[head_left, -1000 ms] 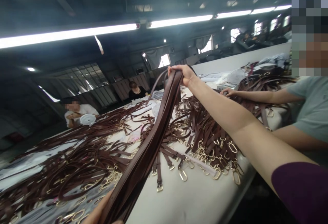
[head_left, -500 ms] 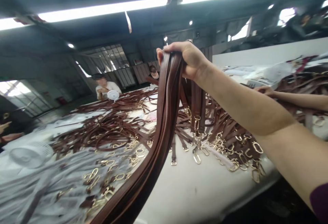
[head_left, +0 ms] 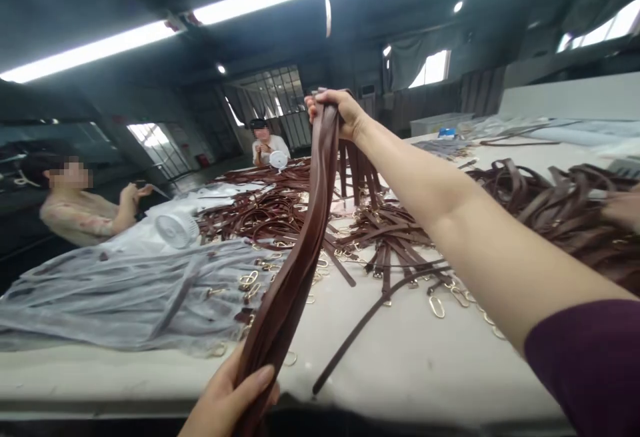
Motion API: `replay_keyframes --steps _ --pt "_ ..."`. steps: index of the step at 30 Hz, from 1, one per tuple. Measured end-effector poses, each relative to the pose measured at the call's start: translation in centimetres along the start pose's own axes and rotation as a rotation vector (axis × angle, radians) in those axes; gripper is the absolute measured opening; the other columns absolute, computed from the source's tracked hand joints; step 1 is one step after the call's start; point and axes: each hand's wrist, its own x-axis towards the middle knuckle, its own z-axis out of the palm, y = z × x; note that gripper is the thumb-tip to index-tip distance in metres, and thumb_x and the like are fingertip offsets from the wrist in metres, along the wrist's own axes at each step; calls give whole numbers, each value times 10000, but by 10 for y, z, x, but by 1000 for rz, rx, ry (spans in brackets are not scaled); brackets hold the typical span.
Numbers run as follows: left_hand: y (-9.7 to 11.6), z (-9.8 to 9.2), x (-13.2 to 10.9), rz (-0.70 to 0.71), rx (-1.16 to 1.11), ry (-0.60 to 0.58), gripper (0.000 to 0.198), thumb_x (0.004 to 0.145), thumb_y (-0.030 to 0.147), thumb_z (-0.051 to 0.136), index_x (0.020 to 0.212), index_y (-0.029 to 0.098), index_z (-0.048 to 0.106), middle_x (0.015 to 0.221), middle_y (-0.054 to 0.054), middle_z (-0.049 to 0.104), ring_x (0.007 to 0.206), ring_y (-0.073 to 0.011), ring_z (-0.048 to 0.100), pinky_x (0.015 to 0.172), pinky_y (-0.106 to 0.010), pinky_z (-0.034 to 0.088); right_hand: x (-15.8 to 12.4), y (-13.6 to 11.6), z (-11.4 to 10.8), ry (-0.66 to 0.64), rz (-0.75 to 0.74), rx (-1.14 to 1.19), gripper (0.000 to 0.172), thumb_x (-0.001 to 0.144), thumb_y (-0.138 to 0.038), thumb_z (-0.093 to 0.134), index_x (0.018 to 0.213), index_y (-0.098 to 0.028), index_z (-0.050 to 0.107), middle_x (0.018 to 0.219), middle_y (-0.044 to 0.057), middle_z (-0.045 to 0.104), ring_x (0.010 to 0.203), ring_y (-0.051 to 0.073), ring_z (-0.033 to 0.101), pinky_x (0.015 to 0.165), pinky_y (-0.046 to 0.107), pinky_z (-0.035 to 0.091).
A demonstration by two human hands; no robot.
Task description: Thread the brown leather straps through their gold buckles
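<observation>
A thick bundle of brown leather straps [head_left: 300, 250] stretches between my two hands above the table. My right hand [head_left: 337, 110], raised high with the arm out, is closed round the upper end. Down near the table's front edge, my left hand [head_left: 240, 384] wraps round the lower part, thumb across the front. The bundle's bottom end runs out of view. Behind my right hand, more brown straps [head_left: 357, 170] hang down. On the table beyond lie straps with gold-coloured clasps and rings, and one loose thin strap [head_left: 360, 324] lies to the right of the bundle.
Grey wrapped straps [head_left: 125, 297] cover the left of the white table [head_left: 390, 370]. A white fan [head_left: 176, 229] stands behind them, near a seated person [head_left: 85, 204]. Another person [head_left: 267, 144] sits at the far end. Strap heaps [head_left: 545, 204] lie right, beside a co-worker's blurred hand [head_left: 623, 209].
My left hand has come into view, gripping the lower bundle. The view has swung left, showing the seated person there. A loose thin strap now shows at the table's front.
</observation>
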Motion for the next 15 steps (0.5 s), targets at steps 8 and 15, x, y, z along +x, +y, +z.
replay_keyframes --steps 8,15 --pt "-23 24 69 22 -42 12 483 721 447 736 1074 162 568 700 22 540 520 -86 474 496 -200 366 -85 101 -80 573 292 -372 389 1004 -341 411 745 -101 575 653 -4 619 600 82 592 673 244 523" --pt "-51 14 82 -74 135 -7 583 693 477 736 1144 142 580 770 -24 639 553 -139 539 516 -246 425 -227 164 -130 600 442 -729 136 890 -226 630 808 -117 630 735 11 637 619 116 596 582 245 510"
